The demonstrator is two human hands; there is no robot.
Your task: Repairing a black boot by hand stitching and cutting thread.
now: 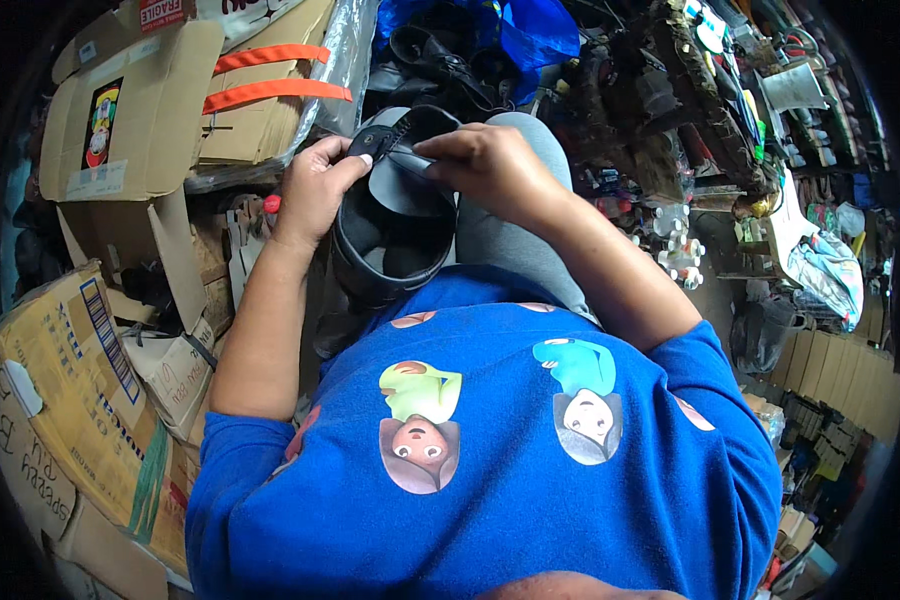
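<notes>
A black shoe (391,285) rests on my lap, its rounded open end toward me and its dark inside showing. Across its opening a grey tongue-like flap (402,190) is lifted. My left hand (317,187) is closed on the shoe's left edge, with the thumb on a black strip (372,140) that has a round eyelet. Over the far right side of the opening, my right hand (492,170) is closed in a pinch, close against the grey flap. What its fingertips hold is too small to tell.
More black shoes (440,65) lie beyond my knees, by a blue plastic bag (540,40). Cardboard boxes (135,120) crowd the left, with orange straps (275,90) on a flattened stack. To the right are small bottles (682,255) and a cluttered rack (710,90).
</notes>
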